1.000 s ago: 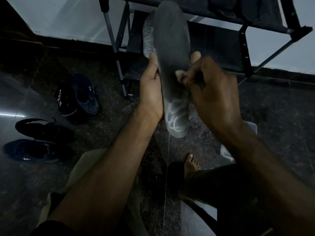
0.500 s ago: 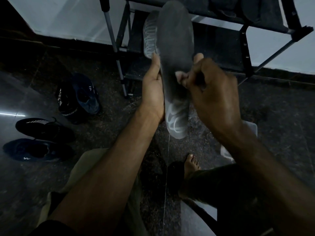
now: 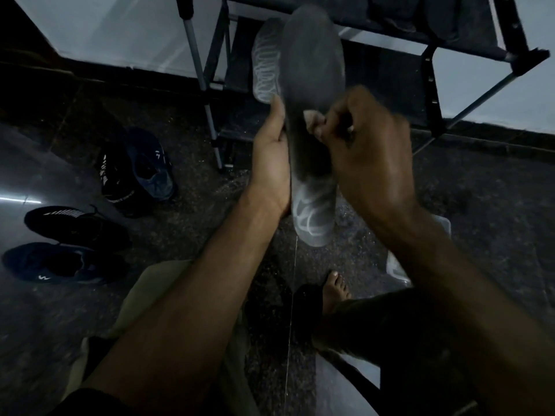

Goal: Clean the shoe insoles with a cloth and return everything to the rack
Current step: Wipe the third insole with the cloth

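Note:
My left hand (image 3: 270, 157) holds two insoles upright in front of the rack (image 3: 432, 85), thumb along their left edge. The front insole (image 3: 312, 61) is dark grey, with a pale swirl print at its heel end. Behind it the second insole (image 3: 265, 61) shows a pale looped pattern. My right hand (image 3: 366, 151) has its fingers curled and pinches a small pale bit of cloth (image 3: 312, 119) against the front insole's middle. Most of the cloth is hidden inside the hand.
Several dark shoes lie on the dark floor at the left: a blue one (image 3: 150, 166), a black one (image 3: 111, 175), and two nearer ones (image 3: 75, 226) (image 3: 60, 262). A clear plastic container (image 3: 399, 265) stands by my bare foot (image 3: 335, 289). The rack's shelves hold dark items.
My right hand has slid a little up the front insole and now covers the left fingertip that showed at the insole's right edge. The insoles stay upright in my left hand.

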